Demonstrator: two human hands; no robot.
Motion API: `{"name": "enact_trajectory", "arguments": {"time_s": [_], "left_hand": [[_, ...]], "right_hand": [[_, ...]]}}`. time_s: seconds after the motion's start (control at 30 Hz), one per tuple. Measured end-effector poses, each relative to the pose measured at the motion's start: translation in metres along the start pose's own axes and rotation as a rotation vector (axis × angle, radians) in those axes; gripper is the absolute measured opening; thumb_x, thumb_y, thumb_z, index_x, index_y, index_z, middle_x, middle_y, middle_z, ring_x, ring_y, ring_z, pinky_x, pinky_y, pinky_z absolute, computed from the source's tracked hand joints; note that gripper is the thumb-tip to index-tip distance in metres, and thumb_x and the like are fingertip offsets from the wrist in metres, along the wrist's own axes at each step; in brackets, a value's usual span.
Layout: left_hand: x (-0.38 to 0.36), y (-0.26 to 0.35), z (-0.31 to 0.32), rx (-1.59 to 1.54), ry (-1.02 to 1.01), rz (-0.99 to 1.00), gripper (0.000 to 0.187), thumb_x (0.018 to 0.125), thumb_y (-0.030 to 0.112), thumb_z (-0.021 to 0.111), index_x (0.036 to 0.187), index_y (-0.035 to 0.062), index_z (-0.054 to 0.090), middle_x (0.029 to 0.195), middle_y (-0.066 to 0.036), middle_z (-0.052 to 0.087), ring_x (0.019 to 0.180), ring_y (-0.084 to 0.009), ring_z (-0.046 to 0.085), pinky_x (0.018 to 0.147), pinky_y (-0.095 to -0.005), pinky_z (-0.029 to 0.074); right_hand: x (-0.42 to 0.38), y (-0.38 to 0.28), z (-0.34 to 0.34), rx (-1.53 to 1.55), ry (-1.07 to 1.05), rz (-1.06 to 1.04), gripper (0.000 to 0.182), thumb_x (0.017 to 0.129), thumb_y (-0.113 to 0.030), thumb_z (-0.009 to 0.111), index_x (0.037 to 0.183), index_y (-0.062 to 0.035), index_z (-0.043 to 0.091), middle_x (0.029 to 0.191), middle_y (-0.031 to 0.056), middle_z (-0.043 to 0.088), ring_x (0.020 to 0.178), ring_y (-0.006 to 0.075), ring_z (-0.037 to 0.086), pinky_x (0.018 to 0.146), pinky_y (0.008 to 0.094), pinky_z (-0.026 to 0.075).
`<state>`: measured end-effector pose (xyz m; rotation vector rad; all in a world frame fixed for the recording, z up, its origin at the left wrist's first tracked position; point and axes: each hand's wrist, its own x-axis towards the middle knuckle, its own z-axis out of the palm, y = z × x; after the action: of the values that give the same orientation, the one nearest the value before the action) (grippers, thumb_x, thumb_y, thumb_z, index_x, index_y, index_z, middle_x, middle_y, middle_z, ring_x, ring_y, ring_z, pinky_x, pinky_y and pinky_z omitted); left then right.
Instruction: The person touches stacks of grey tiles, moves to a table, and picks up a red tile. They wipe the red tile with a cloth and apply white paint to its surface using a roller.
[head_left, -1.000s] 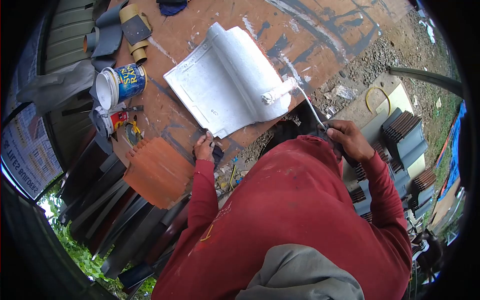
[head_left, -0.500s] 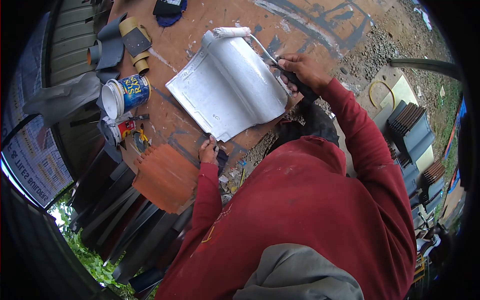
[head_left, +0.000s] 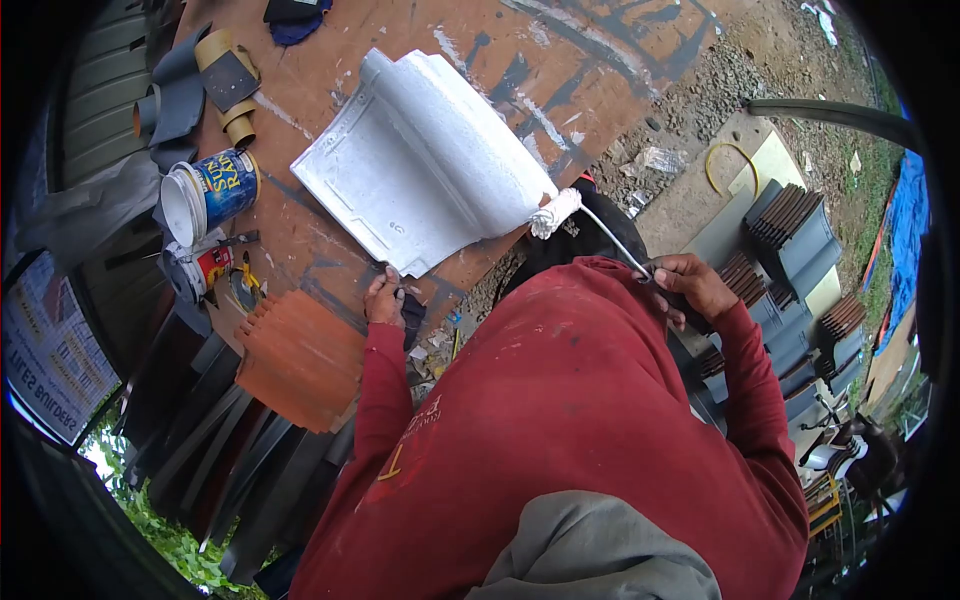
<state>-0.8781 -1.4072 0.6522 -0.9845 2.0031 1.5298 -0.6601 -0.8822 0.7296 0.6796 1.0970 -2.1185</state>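
Note:
A roof tile [head_left: 420,165] coated in white paint lies on the brown board, its raised curve on the right side. My right hand [head_left: 695,287] is closed round the dark handle of a paint roller [head_left: 556,213]. The roller's white, paint-soaked sleeve rests at the tile's near right corner, where a small unpainted brown patch shows. At the tile's near left corner, my left hand [head_left: 384,298] grips the edge with its fingers closed. A stack of orange roof tiles [head_left: 300,360] stands just left of that hand.
A blue paint bucket [head_left: 230,185] and a smaller red-labelled can [head_left: 212,263] stand on the left of the brown board [head_left: 300,130]. Curved tile samples [head_left: 180,85] lie behind them. Stacked grey tiles [head_left: 800,240] sit on the right, beside gravel and a yellow ring [head_left: 733,168].
My right hand has drawn the roller from the tile's far end down to its near right corner. My left hand stays at the tile's near left corner. The view has shifted slightly.

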Motion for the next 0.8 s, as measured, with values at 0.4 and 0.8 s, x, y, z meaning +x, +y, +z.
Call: {"name": "enact_trajectory", "arguments": {"time_s": [0.4, 0.8], "left_hand": [[0.004, -0.008, 0.003, -0.062, 0.032, 0.086, 0.024, 0.096, 0.029, 0.079, 0.083, 0.0107, 0.071, 0.071, 0.009, 0.058, 0.057, -0.0006, 0.044, 0.050, -0.0182, 0.033], [0.013, -0.025, 0.004, -0.082, 0.051, 0.167, 0.024, 0.094, 0.025, 0.082, 0.086, 0.0038, 0.075, 0.078, 0.006, 0.062, 0.074, -0.0059, 0.048, 0.067, -0.0271, 0.040]], "right_hand": [[0.068, -0.031, 0.031, -0.145, 0.105, -0.194, 0.033, 0.107, -0.032, 0.059, 0.116, -0.0020, 0.069, 0.073, 0.0010, 0.060, 0.052, 0.0084, 0.056, 0.046, 0.0244, 0.047], [0.003, -0.003, 0.005, -0.365, 0.170, -0.037, 0.040, 0.107, -0.030, 0.060, 0.130, 0.0011, 0.067, 0.074, -0.0004, 0.059, 0.055, 0.0070, 0.053, 0.049, 0.0228, 0.043]]}}
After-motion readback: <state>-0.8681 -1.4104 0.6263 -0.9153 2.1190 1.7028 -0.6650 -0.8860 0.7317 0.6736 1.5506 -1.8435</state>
